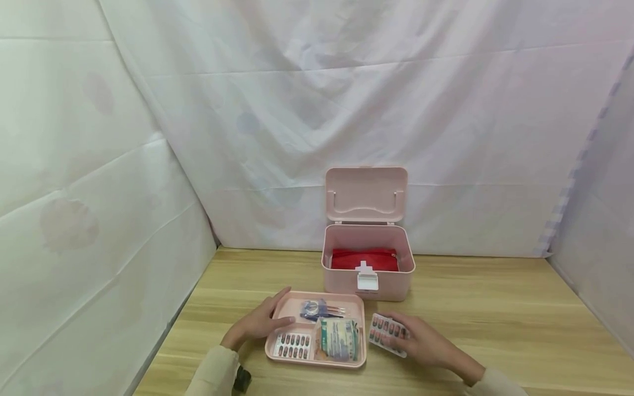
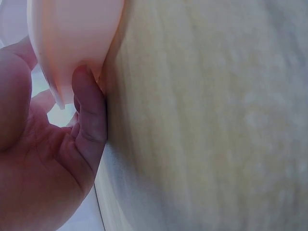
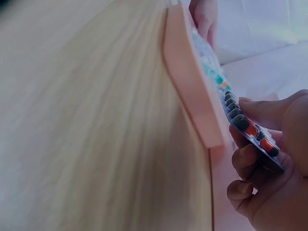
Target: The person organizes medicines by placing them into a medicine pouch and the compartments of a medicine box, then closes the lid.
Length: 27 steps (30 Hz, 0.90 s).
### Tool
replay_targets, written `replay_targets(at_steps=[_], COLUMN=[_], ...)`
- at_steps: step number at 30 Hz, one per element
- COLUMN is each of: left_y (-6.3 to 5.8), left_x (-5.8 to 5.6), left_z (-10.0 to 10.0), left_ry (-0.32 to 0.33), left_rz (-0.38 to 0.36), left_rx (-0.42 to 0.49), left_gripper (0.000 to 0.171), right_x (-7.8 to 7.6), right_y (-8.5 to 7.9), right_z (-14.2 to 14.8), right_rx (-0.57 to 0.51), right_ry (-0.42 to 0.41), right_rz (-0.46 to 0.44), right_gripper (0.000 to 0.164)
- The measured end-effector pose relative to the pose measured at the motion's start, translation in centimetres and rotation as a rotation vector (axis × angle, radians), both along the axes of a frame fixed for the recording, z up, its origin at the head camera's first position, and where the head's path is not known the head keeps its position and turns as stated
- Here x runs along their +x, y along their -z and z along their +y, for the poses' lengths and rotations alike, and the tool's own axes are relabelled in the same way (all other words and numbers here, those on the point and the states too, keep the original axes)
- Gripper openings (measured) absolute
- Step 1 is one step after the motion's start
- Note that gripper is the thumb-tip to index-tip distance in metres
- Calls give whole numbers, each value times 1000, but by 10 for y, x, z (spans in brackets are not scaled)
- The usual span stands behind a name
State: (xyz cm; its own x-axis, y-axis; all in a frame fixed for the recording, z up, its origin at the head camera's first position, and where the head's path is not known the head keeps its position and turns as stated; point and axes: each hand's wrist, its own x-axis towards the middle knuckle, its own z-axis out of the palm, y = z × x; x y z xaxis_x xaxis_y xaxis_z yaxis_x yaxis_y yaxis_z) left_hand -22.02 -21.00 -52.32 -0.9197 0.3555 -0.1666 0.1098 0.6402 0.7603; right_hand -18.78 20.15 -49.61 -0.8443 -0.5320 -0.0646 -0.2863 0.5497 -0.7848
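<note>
My left hand (image 1: 262,320) grips the left side of a pink divided tray (image 1: 360,360), thumb over the rim. In the left wrist view its fingers curl against the outer wall of the tray (image 2: 77,33). Just right of the tray, my right hand (image 1: 421,338) pinches a capsule blister pack (image 1: 383,330) between thumb and fingers. The right wrist view shows the capsule blister pack (image 3: 248,126) tilted above the table. Another blister pack (image 1: 292,346) lies in the tray's lower left compartment. A clear bag with a green-and-white packet (image 1: 339,338) fills the lower right one.
Small bagged items (image 1: 319,309), some blue, lie in the tray's upper compartment. Behind the tray stands a pink box (image 1: 342,281) with its lid (image 1: 366,192) raised and a red zip pouch (image 1: 364,258) inside. White cloth (image 1: 277,137) hangs behind the wooden table (image 1: 495,308).
</note>
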Motion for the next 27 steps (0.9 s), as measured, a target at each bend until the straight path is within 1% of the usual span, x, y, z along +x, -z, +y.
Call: replay_targets(at_steps=[3,5,11,14,17,22,27], left_y=[-1,-1,0,0,0,0,-1], left_x=[0,0,0,0,0,0,0], left_z=[-1,-1,-1,-1,-2,-2,-1], left_ry=[-4,-7,-3,3,14,16,15], left_rz=[2,-4,-9,-6,0,8,3], left_rx=[3,-1,-4,3,5,2,5], left_gripper=[84,84,85,84,83,83,83], right_x=[-1,-3,-5,-7,-9,-11,-13], right_y=[-4,-7,-16,-19,-24,-34,-39], right_z=[-9,-16,-37,-47,-60,-83,-107], right_rx=[-32,-50,-49,-49,-53,-80,-92], right_ry=[-34,-54,-79,-113,-152,-192,-248], right_rz=[73,105,149,179,177,171,213], right_gripper=[52,50,54,55,54,57,55])
